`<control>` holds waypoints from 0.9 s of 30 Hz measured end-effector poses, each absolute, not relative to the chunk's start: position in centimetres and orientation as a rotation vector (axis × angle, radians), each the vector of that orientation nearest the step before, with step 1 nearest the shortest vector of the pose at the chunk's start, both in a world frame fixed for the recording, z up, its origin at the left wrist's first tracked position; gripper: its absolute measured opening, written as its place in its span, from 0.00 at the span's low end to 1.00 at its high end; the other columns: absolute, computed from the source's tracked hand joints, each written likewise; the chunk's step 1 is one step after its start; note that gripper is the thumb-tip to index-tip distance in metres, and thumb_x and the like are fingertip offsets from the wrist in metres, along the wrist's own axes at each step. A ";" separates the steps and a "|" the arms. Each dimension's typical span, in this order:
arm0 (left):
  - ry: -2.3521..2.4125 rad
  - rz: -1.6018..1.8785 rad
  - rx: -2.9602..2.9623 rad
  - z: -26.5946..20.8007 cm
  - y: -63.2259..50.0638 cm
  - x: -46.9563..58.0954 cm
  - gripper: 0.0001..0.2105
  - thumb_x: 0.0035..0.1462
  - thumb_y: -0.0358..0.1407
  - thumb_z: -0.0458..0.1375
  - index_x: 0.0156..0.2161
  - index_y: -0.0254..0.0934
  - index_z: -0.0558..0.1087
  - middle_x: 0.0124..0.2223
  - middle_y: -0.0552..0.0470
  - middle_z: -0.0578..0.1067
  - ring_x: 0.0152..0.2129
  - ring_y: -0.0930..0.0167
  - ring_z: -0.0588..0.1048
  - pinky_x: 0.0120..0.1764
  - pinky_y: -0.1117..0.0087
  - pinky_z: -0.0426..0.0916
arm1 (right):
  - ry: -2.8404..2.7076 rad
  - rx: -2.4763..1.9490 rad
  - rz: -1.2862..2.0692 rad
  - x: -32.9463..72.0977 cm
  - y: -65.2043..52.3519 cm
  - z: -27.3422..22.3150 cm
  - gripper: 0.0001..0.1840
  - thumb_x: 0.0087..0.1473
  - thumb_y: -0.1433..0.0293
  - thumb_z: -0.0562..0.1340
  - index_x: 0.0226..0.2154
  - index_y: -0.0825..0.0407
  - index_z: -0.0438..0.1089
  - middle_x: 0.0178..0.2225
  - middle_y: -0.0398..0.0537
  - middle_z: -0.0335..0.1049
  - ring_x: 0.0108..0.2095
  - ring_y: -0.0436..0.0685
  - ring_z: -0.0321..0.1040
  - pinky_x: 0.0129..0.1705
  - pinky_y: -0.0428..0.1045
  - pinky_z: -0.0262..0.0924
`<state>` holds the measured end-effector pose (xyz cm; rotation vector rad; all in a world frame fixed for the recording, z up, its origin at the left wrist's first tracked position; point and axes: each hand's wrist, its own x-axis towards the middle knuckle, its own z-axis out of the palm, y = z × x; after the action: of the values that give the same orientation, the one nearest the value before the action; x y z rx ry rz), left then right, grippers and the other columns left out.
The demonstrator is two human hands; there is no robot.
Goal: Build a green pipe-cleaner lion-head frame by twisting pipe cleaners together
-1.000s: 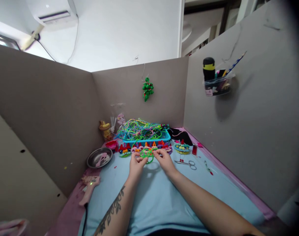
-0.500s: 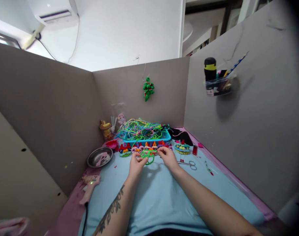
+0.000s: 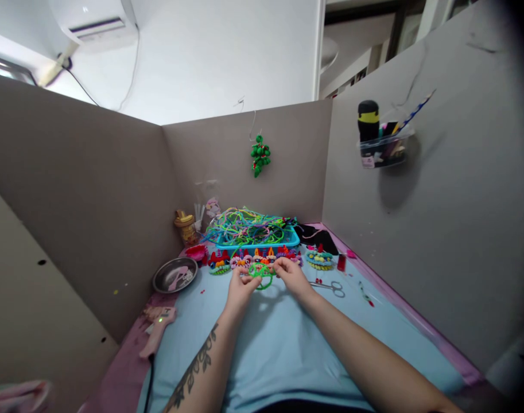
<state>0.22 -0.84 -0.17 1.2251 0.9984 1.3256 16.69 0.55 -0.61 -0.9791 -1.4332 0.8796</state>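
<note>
A bright green fuzzy stem, like a pipe cleaner, is bent into loops (image 3: 265, 282) and held up over the blue cloth. My left hand (image 3: 243, 285) pinches the left side of the loops between thumb and fingers. On the other side my right hand (image 3: 291, 273) has its fingertips closed on the green stem near the loops' upper right. Just behind both hands stands a row of colourful fuzzy figures (image 3: 244, 259), partly hidden by the fingers. Scissors (image 3: 333, 288) lie to the right of my right hand.
A turquoise tray (image 3: 294, 238) heaped with coloured fuzzy stems stands at the back. To the left are a metal bowl (image 3: 160, 281) and a pink glue gun (image 3: 158, 331) with a cord. Grey panels (image 3: 244, 189) surround the table. A blue-yellow figure (image 3: 319, 260) sits at right.
My right hand has shifted slightly left, closer to the green loops and my left hand. Both hands keep their hold on the stem.
</note>
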 end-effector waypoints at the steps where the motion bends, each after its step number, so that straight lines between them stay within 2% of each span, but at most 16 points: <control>1: 0.997 1.319 1.231 -0.1 -0.9 0.3 0.20 0.40 0.36 0.63 0.32 0.39 0.54 0.17 0.64 0.66 0.14 0.79 0.63 0.21 0.79 0.52 | -1.436 -0.977 0.880 16.6 0.5 -0.6 0.14 0.49 0.57 0.56 0.23 0.51 0.61 0.21 0.41 0.62 0.24 0.51 0.59 0.27 0.46 0.54; 4: 1.002 1.298 1.250 0.0 -0.9 0.3 0.20 0.40 0.36 0.63 0.32 0.39 0.54 0.17 0.64 0.66 0.13 0.80 0.61 0.21 0.79 0.51 | -1.444 -0.971 0.853 16.5 0.5 -0.6 0.13 0.49 0.59 0.56 0.23 0.52 0.61 0.19 0.39 0.58 0.22 0.50 0.57 0.26 0.45 0.53; 11: 0.969 1.254 1.281 -0.1 -1.1 0.5 0.21 0.39 0.34 0.64 0.32 0.39 0.54 0.15 0.65 0.64 0.12 0.81 0.60 0.20 0.79 0.50 | -1.524 -1.036 0.766 16.4 0.2 -0.4 0.09 0.46 0.65 0.58 0.23 0.54 0.65 0.23 0.43 0.64 0.26 0.51 0.60 0.30 0.46 0.53; 18: 0.965 1.305 1.265 -0.1 -1.0 0.4 0.20 0.39 0.36 0.64 0.32 0.39 0.54 0.16 0.65 0.64 0.13 0.80 0.60 0.20 0.79 0.50 | -1.624 -0.994 0.855 16.2 0.0 -0.4 0.10 0.48 0.66 0.57 0.20 0.54 0.63 0.20 0.40 0.61 0.24 0.49 0.58 0.28 0.45 0.52; 23: 0.951 1.351 1.206 -0.4 -0.7 0.2 0.21 0.38 0.37 0.65 0.31 0.40 0.54 0.17 0.65 0.65 0.13 0.80 0.61 0.21 0.79 0.51 | -1.655 -0.946 0.911 16.0 -0.3 -0.2 0.05 0.47 0.69 0.57 0.29 0.54 0.66 0.26 0.42 0.65 0.27 0.50 0.61 0.30 0.45 0.55; 27: 0.944 1.383 1.171 -0.6 -0.4 0.1 0.21 0.38 0.36 0.65 0.31 0.39 0.55 0.17 0.65 0.66 0.14 0.80 0.63 0.23 0.79 0.53 | -1.677 -0.975 0.863 15.6 -0.8 -0.2 0.14 0.39 0.73 0.63 0.34 0.53 0.65 0.30 0.42 0.67 0.30 0.50 0.62 0.32 0.45 0.56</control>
<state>0.08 -0.39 -0.65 1.1711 0.9441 1.3827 15.64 -0.76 -0.24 -0.9754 -1.6767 0.8632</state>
